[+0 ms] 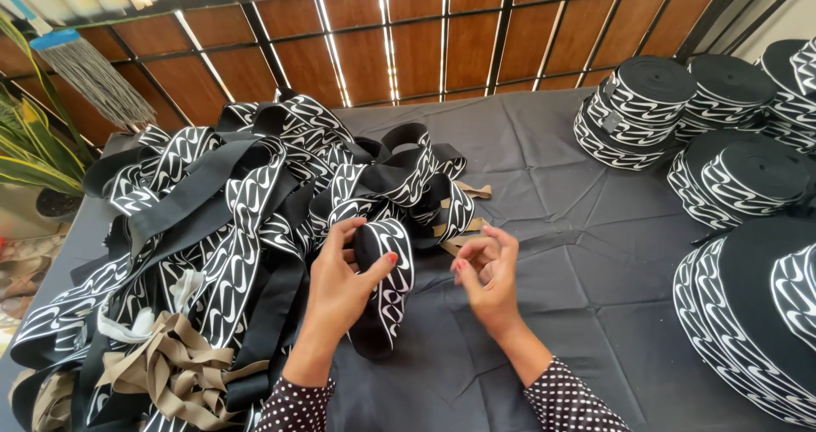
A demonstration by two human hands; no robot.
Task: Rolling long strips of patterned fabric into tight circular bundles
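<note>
My left hand [338, 286] grips a black elastic band with white curved marks [393, 271], thumb on its front, holding a looped end upright. My right hand [486, 277] hovers just to the right of the band with fingers curled and apart, holding nothing that I can see. The band runs back into a big loose heap of the same black-and-white band [229, 220] spread over the left half of the table.
Several wound rolls of the band [633, 109] stand stacked at the right and far right. Beige strips [170, 368] lie tangled at the near left. A dark cloth [552, 194] covers the table. A broom head [89, 71] and a plant [25, 147] stand at left.
</note>
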